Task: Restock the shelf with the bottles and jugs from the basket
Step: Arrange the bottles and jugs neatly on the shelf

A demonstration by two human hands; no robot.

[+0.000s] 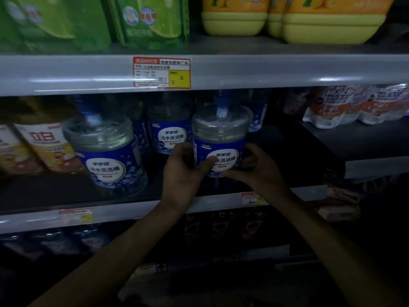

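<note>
Jug with a blue label (221, 140) stands upright on the middle shelf (132, 210) in the head view, right of a matching jug (106, 151). Left grip (183, 173) and right grip (261, 171) clasp its lower sides, fingers curled round it, left thumb lying across the label.

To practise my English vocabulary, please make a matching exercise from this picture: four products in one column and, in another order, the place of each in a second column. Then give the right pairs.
Products
1. green pouches
2. yellow jugs
3. front right blue-label jug
4. Mr Muscle packs

Places
A. middle shelf, gripped by the left hand and the right hand
B. top shelf, right part
C. far right, below the top shelf
D. top shelf, left part

Pairs: 1-D, 2-B, 3-A, 4-C.
</note>
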